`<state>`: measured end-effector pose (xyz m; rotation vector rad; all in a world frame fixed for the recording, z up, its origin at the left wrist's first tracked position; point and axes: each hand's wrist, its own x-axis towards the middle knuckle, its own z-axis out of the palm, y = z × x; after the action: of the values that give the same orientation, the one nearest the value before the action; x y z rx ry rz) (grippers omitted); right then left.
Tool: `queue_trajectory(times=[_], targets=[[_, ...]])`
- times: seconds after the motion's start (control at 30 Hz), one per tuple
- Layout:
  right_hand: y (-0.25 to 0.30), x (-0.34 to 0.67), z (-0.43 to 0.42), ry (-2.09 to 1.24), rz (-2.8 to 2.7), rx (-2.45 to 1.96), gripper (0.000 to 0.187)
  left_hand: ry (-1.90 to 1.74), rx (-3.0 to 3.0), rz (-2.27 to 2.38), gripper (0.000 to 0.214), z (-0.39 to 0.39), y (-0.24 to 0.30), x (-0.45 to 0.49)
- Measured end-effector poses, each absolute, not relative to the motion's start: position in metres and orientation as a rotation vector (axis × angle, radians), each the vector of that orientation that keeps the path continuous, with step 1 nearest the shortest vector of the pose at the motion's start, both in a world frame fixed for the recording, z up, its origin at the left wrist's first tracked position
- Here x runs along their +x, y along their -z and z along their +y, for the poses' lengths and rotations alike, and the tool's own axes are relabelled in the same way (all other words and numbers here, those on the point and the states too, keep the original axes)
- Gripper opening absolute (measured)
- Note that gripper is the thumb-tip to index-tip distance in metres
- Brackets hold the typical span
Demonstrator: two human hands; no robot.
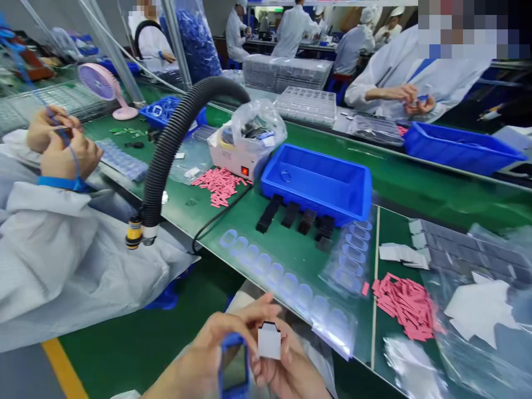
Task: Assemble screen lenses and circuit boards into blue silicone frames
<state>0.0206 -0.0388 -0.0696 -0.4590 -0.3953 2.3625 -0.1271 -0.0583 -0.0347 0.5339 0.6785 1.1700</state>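
Observation:
At the bottom centre, my left hand (pixel 193 360) is closed around a blue plastic frame (pixel 235 374) with a grey, screen-like window. The fingertips of that hand also reach the side of a small white square piece (pixel 269 342), which has a dark top edge. My right hand (pixel 301 368) pinches this white piece from the other side, beside the blue frame. Both hands are in front of the bench edge. Just beyond them, a row of clear rounded film pieces (pixel 275 275) lies along the green bench (pixel 257 238).
A blue bin (pixel 355 172) with a small blue frame inside stands ahead, dark strips (pixel 270 213) at its front. Pink strips (pixel 405 305) are heaped at right, others (pixel 220 185) by a white box (pixel 230 158). A black flexible hose (pixel 166 149) arches at left. Co-workers' hands (pixel 68 144) are nearby.

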Motion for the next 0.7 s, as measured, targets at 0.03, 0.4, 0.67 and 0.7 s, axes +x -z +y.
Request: queue_trajectory(times=[0.03, 0.4, 0.67, 0.7], targets=[[0.075, 0.008, -0.032, -2.371, -0.372, -0.448, 0.046, -1.260, 0.539, 0.701, 0.036, -0.063, 0.035, -0.142], [0.148, -0.212, 0.014, -2.691, -0.391, -0.372, 0.032, -1.448, 0.143, 0.874, 0.036, -0.134, 0.042, -0.255], [0.171, -0.229, 0.009, -2.819, -0.546, -0.325, 0.029, -1.533, -0.112, 1.015, 0.013, -0.126, 0.098, -0.324], [0.178, -0.223, 0.008, -2.816, -0.562, -0.357, 0.028, -1.543, -0.123, 1.017, 0.010, -0.116, 0.106, -0.329]])
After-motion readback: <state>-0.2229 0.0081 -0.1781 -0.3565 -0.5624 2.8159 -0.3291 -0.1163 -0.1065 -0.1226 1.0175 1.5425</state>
